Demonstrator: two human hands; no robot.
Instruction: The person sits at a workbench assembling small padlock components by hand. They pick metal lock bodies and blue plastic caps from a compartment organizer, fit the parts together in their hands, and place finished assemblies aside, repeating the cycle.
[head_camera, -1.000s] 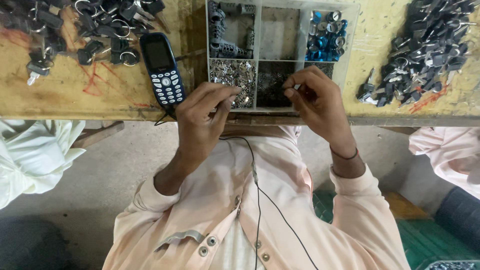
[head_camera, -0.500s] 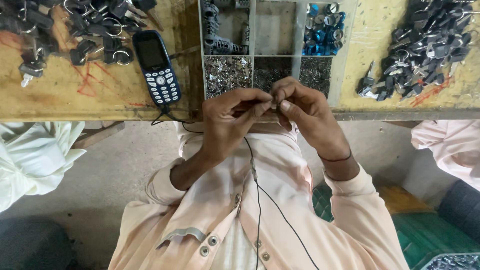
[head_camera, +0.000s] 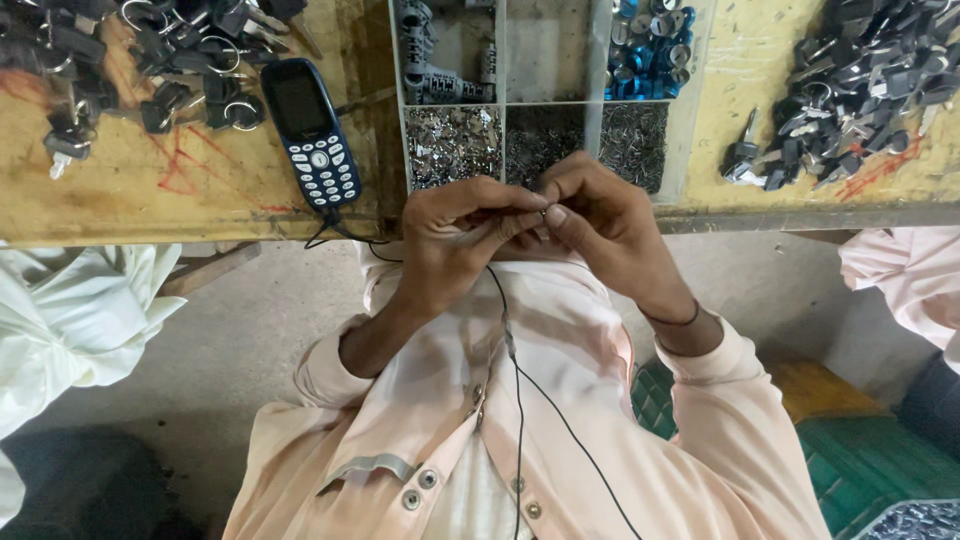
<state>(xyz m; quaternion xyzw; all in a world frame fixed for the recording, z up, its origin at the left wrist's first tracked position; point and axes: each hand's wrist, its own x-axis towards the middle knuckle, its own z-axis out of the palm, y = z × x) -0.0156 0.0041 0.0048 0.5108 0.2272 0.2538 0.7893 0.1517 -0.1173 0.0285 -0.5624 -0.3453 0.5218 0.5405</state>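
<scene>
A clear plastic tray (head_camera: 592, 120) with divided compartments sits on a worn wooden workbench (head_camera: 200, 190), its far cells holding grey metal barrels (head_camera: 440, 60) and blue rings (head_camera: 650, 40), one far cell between them looking bare, and its near cells filled with shiny metal bits (head_camera: 450, 145) and small dark pins (head_camera: 610, 145). Just in front of the tray's near edge, the left hand (head_camera: 460, 240) and right hand (head_camera: 610, 235) meet fingertip to fingertip above the person's lap. The thumb and forefinger of each hand are pinched nearly closed on a tiny metal part (head_camera: 543, 212), which sits between the two sets of fingertips and is mostly hidden by them; its exact shape cannot be made out. A dark blue keypad phone (head_camera: 312, 135) lies on the bench to the left of the tray, with a black cable (head_camera: 520, 400) trailing down over the pale pink shirt (head_camera: 560, 440). Heaps of black-headed keys (head_camera: 150, 60) lie at the bench's far left, and more keys (head_camera: 850, 80) lie at its right.
</scene>
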